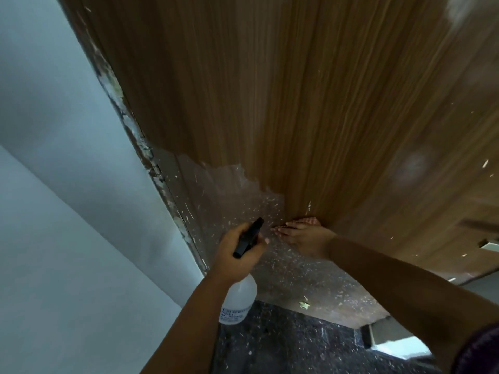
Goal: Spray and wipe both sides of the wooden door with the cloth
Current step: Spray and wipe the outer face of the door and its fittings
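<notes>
Head view, looking down along a wooden door (297, 103), which fills the frame from 10 o'clock round to 3 o'clock. Its grain runs vertically; the lower part, toward 6 o'clock, is a duller, greyish zone flecked with pale specks and short scratches. A small yellowish fleck lies on this zone near the bottom edge.

The cloth (307, 220), pinkish and only partly visible, lies flat against the door just right of centre. The right hand (302, 238) presses it to the surface with fingers extended; most of the cloth is hidden beneath the palm, so its full extent cannot be told.

At 7 o'clock of the cloth, the left hand (240, 252) grips the black trigger head of a spray bottle (239, 300), fingers curled round the neck, nozzle directed at the door near the right fingertips. The bottle body is translucent white with a printed label, illegible here; its fill level seems not discernible through the plastic.

The door frame edge (151, 168), chipped and smeared with pale paint, runs from 11 o'clock to 7 o'clock. Beyond it, at 9 o'clock, stands a pale blue-grey wall (67, 184). A dark speckled floor (283, 344) lies at 6 o'clock. At 3 o'clock a blurred metal fitting (488, 242) projects from the door.
</notes>
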A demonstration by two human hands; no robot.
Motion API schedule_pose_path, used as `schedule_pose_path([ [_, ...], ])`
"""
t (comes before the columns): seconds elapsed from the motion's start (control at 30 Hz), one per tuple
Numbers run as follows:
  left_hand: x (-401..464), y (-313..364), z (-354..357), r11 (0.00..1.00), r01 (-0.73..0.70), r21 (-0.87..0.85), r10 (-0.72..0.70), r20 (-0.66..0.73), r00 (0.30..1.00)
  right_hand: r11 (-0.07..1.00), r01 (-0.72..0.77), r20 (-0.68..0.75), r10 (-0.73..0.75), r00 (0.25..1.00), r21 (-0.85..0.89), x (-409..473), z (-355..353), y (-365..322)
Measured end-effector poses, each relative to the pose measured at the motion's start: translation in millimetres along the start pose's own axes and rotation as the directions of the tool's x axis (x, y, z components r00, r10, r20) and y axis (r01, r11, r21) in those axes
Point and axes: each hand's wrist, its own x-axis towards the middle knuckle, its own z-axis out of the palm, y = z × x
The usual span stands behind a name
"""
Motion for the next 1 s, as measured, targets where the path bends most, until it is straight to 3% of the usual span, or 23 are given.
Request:
schedule_pose_path([
  [0.07,-4.4,5.1,-5.9,1.000,0.023,-0.011,-0.023,-0.009,1.000,0.996,-0.090,-0.131,0.091,0.987,0.015,11.3,-29.7,29.6],
  [0.13,-5.6,6.7,-13.0,0.997,0.057,-0.051,-0.060,-0.044,0.997,0.969,-0.237,-0.291,0.246,0.925,0.066,17.2,-71.9,74.9],
  [0.27,-7.5,-0.1,-23.0,0.991,0.118,-0.060,-0.122,-0.081,0.989,0.850,-0.497,-0.536,0.505,0.676,0.173,7.4,-139.4,149.6],
  [0.43,-7.8,-17.9,-33.2,0.993,0.117,-0.034,-0.119,-0.064,0.991,0.737,-0.621,-0.630,0.620,0.468,0.265,20.3,-124.9,138.4],
  [0.47,-7.7,-21.4,-37.8,0.993,0.112,-0.047,-0.115,-0.059,0.992,0.732,-0.621,-0.624,0.630,0.462,0.279,27.8,-114.1,126.4],
  [0.5,-6.7,-26.6,-42.7,0.992,0.111,-0.053,-0.114,-0.061,0.992,0.758,-0.596,-0.582,0.618,0.528,0.264,38.2,-100.6,112.2],
  [0.57,-6.5,-34.9,-50.3,0.994,0.101,-0.037,-0.104,-0.072,0.992,0.903,-0.415,-0.385,0.424,0.820,0.110,57.1,-65.7,72.8],
  [0.6,-7.0,-37.4,-52.5,0.995,0.097,-0.025,-0.099,-0.072,0.992,0.964,-0.264,-0.253,0.262,0.931,0.025,64.0,-52.2,50.6],
  [0.63,-6.6,-39.3,-54.9,0.995,0.098,-0.019,-0.099,-0.075,0.992,0.989,-0.142,-0.104,0.136,0.985,-0.045,70.2,-41.1,30.5],
  [0.7,-4.5,-44.1,-62.4,0.993,0.107,-0.044,-0.111,-0.097,0.989,1.000,-0.004,0.070,0.005,0.998,-0.015,86.2,-28.5,5.2],
  [0.77,-1.1,-44.0,-71.7,0.988,0.116,-0.104,-0.130,-0.137,0.982,0.998,0.054,0.086,-0.056,0.995,0.018,101.9,-37.0,9.7],
  [0.83,0.3,-40.0,-80.8,0.983,0.121,-0.139,-0.143,-0.159,0.977,0.999,0.035,-0.021,-0.035,0.999,0.002,111.8,-62.4,33.3],
  [0.9,0.5,-33.7,-88.1,0.987,0.100,-0.125,-0.121,-0.172,0.978,0.991,-0.120,-0.202,0.131,0.971,0.067,112.3,-107.0,72.1],
  [0.97,0.1,-28.0,-92.2,0.988,0.093,-0.123,-0.115,-0.188,0.975,0.942,-0.318,-0.403,0.334,0.852,0.108,103.7,-154.7,125.7],
  [1.0,0.1,-27.7,-96.1,0.988,0.097,-0.122,-0.120,-0.203,0.972,0.898,-0.417,-0.491,0.430,0.758,0.142,101.1,-172.3,148.3],
])
